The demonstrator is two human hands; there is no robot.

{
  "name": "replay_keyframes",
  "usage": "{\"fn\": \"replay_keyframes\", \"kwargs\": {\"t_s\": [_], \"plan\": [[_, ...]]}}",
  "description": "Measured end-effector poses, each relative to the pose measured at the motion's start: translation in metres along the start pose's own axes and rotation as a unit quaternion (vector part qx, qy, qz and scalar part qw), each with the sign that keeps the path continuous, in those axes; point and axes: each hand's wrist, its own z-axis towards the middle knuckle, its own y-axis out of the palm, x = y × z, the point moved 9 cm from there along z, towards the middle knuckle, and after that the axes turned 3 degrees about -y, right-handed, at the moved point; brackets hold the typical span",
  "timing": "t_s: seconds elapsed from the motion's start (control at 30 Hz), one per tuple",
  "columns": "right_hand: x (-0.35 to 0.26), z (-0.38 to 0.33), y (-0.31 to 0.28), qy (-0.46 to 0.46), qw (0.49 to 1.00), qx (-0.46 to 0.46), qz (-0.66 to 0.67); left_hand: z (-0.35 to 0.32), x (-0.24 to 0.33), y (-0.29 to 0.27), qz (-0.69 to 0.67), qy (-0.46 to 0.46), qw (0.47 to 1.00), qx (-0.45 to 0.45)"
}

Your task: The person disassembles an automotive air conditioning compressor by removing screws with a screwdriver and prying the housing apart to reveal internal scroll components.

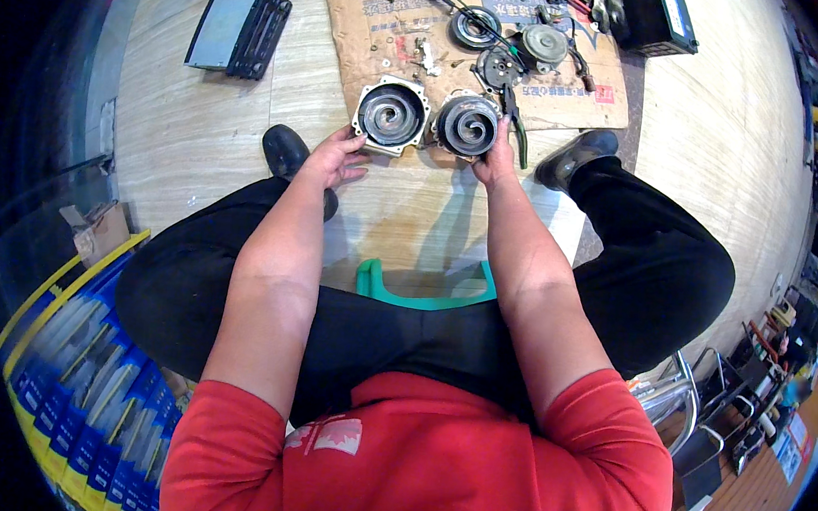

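Observation:
Two scroll compressor halves are side by side in front of me at the near edge of the cardboard, their spiral faces turned up toward me. The left half has a squarish silver flange around a dark bowl with a spiral inside. My left hand grips its lower left corner; some fingers stretch free below it. The right half is rounder and dark, with a raised spiral. My right hand is wrapped around its right side, the fingers partly hidden. Pliers with green handles lie just right of that hand.
A flattened cardboard sheet bears a pulley, a round metal clutch part and small loose pieces. A silver-and-black box-shaped unit lies left, a black battery-like box far right. A green stool is beneath me.

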Motion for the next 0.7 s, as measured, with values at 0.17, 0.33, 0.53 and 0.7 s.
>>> {"fn": "replay_keyframes", "kwargs": {"t_s": [0.17, 0.33, 0.53, 0.7], "plan": [[-0.001, 0.005, -0.002, -0.008, 1.000, -0.017, 0.017, 0.002, 0.001, 0.001, 0.002, 0.001, 1.000, 0.002], [0.000, -0.001, 0.005, -0.002, 0.999, -0.019, 0.032, 0.001, -0.001, -0.002, -0.006, 0.000, 1.000, 0.003], [0.001, 0.000, 0.004, 0.007, 0.999, -0.033, 0.032, 0.006, -0.003, -0.005, -0.005, 0.000, 1.000, 0.005], [0.000, -0.001, 0.004, 0.017, 0.998, -0.032, 0.045, 0.009, -0.003, -0.005, -0.005, -0.002, 1.000, 0.006]]}}
